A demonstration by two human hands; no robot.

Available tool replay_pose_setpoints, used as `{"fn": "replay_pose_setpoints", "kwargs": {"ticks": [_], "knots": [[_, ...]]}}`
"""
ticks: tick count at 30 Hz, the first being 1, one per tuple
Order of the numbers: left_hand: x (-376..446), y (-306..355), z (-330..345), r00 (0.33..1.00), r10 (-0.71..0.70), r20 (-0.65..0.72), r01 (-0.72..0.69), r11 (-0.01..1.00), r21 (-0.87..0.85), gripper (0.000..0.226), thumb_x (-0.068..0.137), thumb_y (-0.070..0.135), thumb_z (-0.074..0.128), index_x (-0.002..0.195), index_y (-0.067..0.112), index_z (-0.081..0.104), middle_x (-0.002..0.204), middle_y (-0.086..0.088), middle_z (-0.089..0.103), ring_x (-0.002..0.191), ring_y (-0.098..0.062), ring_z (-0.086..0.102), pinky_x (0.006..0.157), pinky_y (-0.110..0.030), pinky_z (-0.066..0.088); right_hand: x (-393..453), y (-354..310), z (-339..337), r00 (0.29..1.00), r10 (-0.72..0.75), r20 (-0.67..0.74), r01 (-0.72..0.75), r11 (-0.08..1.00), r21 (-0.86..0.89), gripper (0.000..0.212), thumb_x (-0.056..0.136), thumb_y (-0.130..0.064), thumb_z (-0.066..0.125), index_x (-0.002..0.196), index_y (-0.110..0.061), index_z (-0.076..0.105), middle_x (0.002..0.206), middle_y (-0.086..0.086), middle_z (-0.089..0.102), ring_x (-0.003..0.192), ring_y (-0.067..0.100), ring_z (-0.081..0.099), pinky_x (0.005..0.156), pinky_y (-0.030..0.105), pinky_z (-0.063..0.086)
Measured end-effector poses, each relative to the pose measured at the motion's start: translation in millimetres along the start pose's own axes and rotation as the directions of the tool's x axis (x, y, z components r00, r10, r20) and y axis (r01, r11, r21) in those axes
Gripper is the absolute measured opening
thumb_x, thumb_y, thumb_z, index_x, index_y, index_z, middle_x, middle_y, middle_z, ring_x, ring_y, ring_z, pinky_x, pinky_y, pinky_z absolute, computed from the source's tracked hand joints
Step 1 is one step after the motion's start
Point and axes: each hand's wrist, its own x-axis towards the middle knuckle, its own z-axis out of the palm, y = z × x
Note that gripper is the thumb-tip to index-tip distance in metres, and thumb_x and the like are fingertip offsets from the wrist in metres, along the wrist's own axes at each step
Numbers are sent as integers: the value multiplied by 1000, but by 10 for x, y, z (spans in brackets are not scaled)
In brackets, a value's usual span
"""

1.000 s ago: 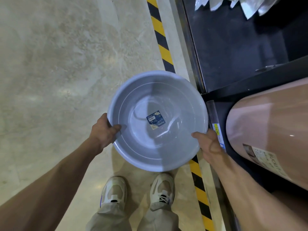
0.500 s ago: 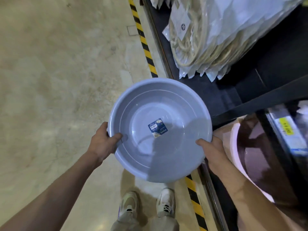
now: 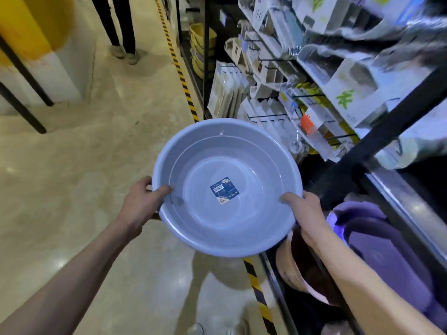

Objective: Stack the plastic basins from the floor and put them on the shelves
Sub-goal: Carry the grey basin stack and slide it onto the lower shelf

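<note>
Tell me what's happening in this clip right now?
A person stands in a shop aisle holding a blue basin level in front of them, the left hand and right hand each gripping its rim on opposite sides. The basin is empty apart from a label stuck to its bottom. It hangs in the air beside the shelves on the right, where a purple tub sits low down. It has not been set on a shelf yet.

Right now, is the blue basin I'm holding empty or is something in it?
Empty. The blue basin faces up, its whole inside visible, with only a sticker on the bottom.
</note>
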Motion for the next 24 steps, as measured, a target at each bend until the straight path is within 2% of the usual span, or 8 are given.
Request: {"fn": "replay_pose_setpoints", "kwargs": {"ticks": [4, 6, 9, 12, 16, 19, 22, 24], "knots": [[-466, 760, -329, 996, 90, -30, -92, 991, -97, 25, 81, 30, 71, 104, 22, 64, 94, -12, 75, 76, -30, 75, 57, -37, 59, -532, -734, -229, 996, -80, 43, 76, 993, 94, 27, 79, -18, 68, 100, -2, 73, 94, 14, 79, 90, 38, 75, 77, 44, 58], [-693, 1070, -468, 993, 115, -40, -120, 983, -140, 30, 81, 32, 72, 107, 18, 65, 98, -14, 75, 79, -30, 75, 59, -38, 59, -791, -1044, -363, 991, -123, 51, 113, 980, 162, 24, 84, -16, 69, 101, 0, 73, 93, 15, 79, 83, 33, 75, 72, 37, 56], [-993, 1495, -644, 986, 158, -52, -165, 965, -203, 40, 79, 36, 74, 106, 7, 68, 99, -19, 75, 78, -30, 75, 59, -37, 58, -1131, -1449, -551, 983, -183, 31, 170, 954, 245, 34, 82, -21, 73, 104, 6, 72, 93, 21, 78, 76, 32, 73, 72, 36, 51], [-1232, 1842, -758, 977, 211, -19, -210, 947, -242, 55, 73, 45, 75, 108, 3, 68, 99, -22, 75, 81, -36, 74, 60, -37, 59, -1389, -1782, -726, 978, -209, 5, 198, 935, 296, 41, 80, -26, 76, 104, 6, 73, 94, 21, 78, 77, 32, 74, 74, 40, 53], [-1410, 2178, -828, 961, 275, 8, -262, 923, -282, 68, 66, 51, 75, 111, 0, 67, 100, -23, 75, 89, -41, 72, 57, -34, 57, -1657, -2143, -906, 962, -266, -52, 268, 907, 325, 38, 79, -24, 76, 104, 5, 73, 88, 18, 79, 64, 27, 70, 60, 30, 49], [-1493, 2374, -822, 947, 317, 62, -285, 911, -297, 62, 71, 49, 74, 111, 2, 68, 98, -25, 75, 77, -36, 73, 55, -32, 56, -1812, -2299, -1022, 953, -292, -80, 301, 893, 335, 20, 82, -25, 74, 89, -7, 70, 67, 5, 75, 53, 21, 66, 56, 29, 46], [-1529, 2495, -788, 937, 343, 73, -307, 903, -300, 47, 81, 42, 73, 104, 1, 69, 86, -24, 75, 61, -27, 68, 57, -34, 56, -1899, -2343, -1107, 951, -295, -97, 310, 892, 327, 24, 81, -29, 74, 93, -9, 69, 76, 7, 78, 65, 24, 69, 58, 30, 47], [-1526, 2529, -764, 935, 349, 68, -314, 901, -300, 45, 82, 40, 73, 102, 0, 69, 77, -18, 74, 57, -25, 67, 60, -36, 56, -1928, -2325, -1136, 951, -289, -109, 309, 891, 333, 26, 81, -28, 75, 93, -6, 69, 84, 11, 77, 69, 26, 68, 59, 30, 47]]}}
